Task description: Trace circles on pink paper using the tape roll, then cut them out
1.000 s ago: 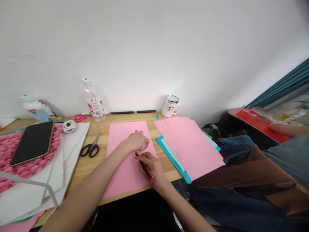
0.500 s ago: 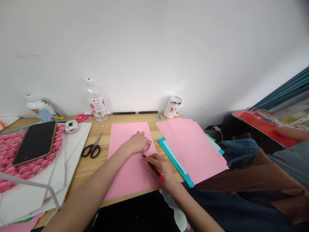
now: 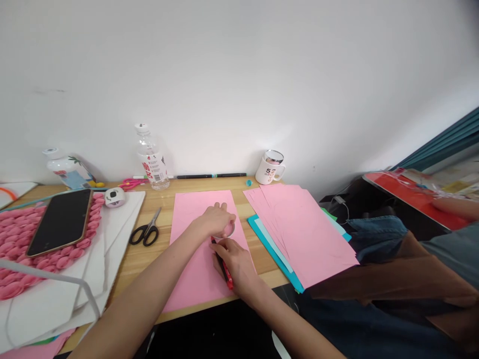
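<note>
A sheet of pink paper (image 3: 190, 279) lies lengthwise on the wooden desk before me. On it my left hand (image 3: 218, 219) grips and presses down a small round, seemingly clear object (image 3: 229, 230); the fingers cover most of it, so its exact kind cannot be told. Pinched in my right hand (image 3: 235, 262) is a black and red marker pen (image 3: 225, 271). Its tip is at the near edge of the round object, close to the paper. Whether the tip touches, I cannot tell.
Black-handled scissors (image 3: 146, 230) lie left of the sheet. A phone (image 3: 62, 222) rests on pink petal-like pieces further left. More pink sheets (image 3: 307, 229) overlap at the right. A water bottle (image 3: 152, 159) and a mug (image 3: 268, 168) stand by the wall. Another person sits at the right.
The pen in my right hand swung rightward along the round object's near edge, then came back left. My left hand has stayed on the round object. The view has shifted slightly.
</note>
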`<state>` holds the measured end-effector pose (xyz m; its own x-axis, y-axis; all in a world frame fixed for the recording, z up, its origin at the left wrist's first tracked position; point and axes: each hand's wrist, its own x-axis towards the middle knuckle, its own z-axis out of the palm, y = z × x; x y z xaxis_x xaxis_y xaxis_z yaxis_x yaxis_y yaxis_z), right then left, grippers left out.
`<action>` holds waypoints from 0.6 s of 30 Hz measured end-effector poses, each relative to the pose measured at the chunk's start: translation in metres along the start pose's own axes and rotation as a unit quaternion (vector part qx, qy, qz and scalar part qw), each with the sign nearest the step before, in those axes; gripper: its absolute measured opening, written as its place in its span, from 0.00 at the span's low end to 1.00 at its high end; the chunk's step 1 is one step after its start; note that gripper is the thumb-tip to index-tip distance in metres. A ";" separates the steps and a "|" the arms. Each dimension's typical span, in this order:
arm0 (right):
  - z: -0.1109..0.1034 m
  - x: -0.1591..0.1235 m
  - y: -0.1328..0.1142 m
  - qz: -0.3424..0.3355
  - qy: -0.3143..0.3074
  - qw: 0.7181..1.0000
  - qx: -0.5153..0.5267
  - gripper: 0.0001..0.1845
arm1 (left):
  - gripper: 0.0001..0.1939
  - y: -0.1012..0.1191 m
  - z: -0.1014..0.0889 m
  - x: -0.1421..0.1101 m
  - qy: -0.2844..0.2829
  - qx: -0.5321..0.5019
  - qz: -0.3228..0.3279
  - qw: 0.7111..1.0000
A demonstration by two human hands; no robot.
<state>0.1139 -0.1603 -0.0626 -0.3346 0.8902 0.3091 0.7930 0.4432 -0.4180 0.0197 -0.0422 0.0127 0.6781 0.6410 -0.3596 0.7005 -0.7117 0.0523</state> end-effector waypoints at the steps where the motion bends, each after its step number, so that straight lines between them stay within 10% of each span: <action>1: 0.000 0.004 -0.002 0.003 -0.017 1.000 -0.014 0.27 | 0.24 0.000 0.001 0.001 0.004 0.006 0.000 1.000; 9: -0.006 0.006 -0.010 0.029 -0.076 0.996 -0.043 0.32 | 0.32 0.002 0.003 0.000 0.005 0.001 -0.014 1.000; 18: -0.064 -0.015 0.040 0.192 0.079 0.944 0.257 0.11 | 0.17 0.010 0.011 -0.006 0.042 -0.018 -0.017 0.999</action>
<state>0.1837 -0.1629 -0.0291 0.0403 0.9869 0.1564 0.4745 0.1189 -0.8722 0.0201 -0.0559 0.0051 0.6687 0.6880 -0.2822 0.7303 -0.6791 0.0749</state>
